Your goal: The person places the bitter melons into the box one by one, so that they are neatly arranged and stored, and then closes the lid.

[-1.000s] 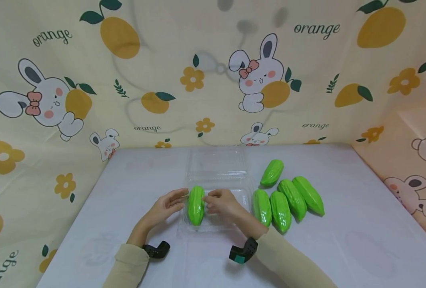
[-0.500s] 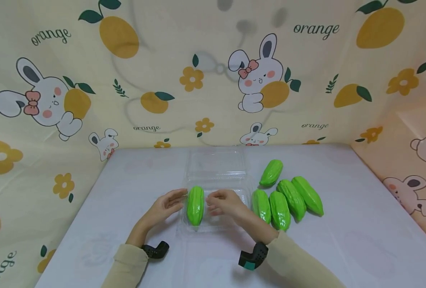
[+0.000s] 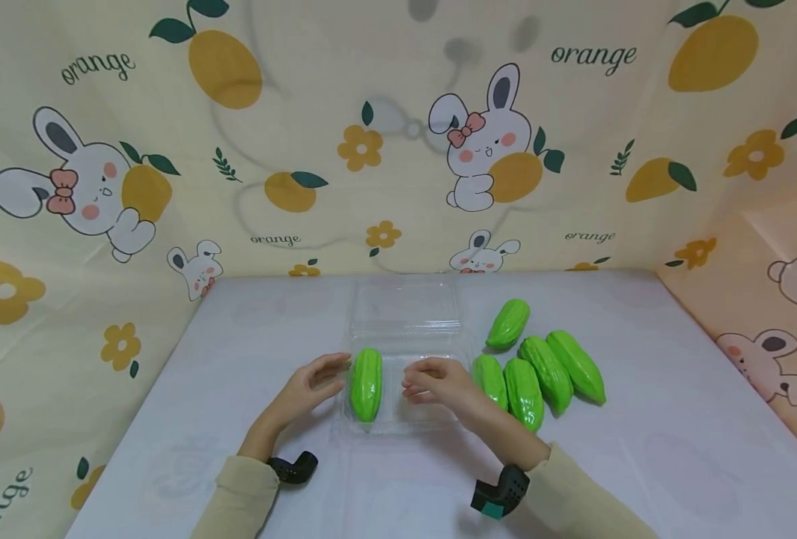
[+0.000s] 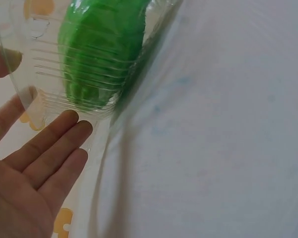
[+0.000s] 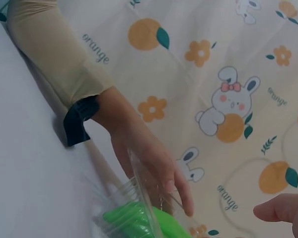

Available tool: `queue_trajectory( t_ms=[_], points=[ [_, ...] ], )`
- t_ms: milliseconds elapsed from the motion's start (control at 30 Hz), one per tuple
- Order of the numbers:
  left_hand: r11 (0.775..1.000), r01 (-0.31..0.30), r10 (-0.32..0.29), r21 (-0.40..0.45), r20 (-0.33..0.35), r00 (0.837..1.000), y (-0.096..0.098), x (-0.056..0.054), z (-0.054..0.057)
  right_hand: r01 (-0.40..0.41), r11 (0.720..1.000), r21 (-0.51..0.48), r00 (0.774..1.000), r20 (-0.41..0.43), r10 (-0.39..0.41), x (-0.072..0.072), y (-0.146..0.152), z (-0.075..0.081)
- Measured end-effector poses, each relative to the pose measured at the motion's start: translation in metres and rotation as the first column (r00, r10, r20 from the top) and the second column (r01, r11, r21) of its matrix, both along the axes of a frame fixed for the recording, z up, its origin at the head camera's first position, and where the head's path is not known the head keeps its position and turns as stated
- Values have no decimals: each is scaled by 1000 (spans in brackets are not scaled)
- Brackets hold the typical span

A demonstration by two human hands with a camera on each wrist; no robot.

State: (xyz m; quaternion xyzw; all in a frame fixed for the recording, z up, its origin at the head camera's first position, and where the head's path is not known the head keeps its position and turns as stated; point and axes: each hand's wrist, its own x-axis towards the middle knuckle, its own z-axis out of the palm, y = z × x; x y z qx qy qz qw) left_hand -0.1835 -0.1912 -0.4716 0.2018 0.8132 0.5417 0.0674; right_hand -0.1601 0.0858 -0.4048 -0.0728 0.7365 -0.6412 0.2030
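Observation:
One glossy green ribbed vegetable (image 3: pixel 367 385), long with a tapered end, lies lengthwise at the left side of a clear plastic clamshell box (image 3: pixel 394 421). My left hand (image 3: pixel 307 391) stays at the box's left wall, fingers extended; in the left wrist view its fingertips (image 4: pixel 82 130) are at the ridged plastic. Whether they touch it, I cannot tell. Over the right part of the box, my right hand (image 3: pixel 441 383) hovers with loosely bent fingers and nothing in them. Only part of that hand, the thumb (image 5: pixel 280 207), enters the right wrist view.
The box's lid (image 3: pixel 405 305) lies folded back behind its base. Several matching green vegetables sit right of the box, one (image 3: pixel 509 323) farther back and others (image 3: pixel 548 374) side by side. A printed cloth (image 3: pixel 385 150) hangs behind the white table (image 3: pixel 667 419).
My right hand has drawn away from the vegetable in the box, moving right. That vegetable stays in place, and my left hand has hardly moved.

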Motion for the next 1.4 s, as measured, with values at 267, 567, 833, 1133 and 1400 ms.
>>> queue_trajectory(
  t_ms=[267,567,833,1133,1400],
  points=[
    [1000,-3,3,-12,6,1000,0,-1,-2,-17,1000,-6,999,-38,17,4,12,0],
    [999,35,-35,11,30,999,-4,-2,-7,-52,997,-55,995,-85,47,3,35,1],
    [999,38,-40,20,112,993,-4,-3,-3,-20,999,-27,998,-66,18,-5,59,7],
    [999,39,-37,-9,158,987,-3,-4,-2,-59,998,26,995,-84,61,-11,93,7],
    [999,38,-36,-5,184,982,-4,-3,-1,-56,991,118,997,-42,62,-11,108,12]
  ],
)
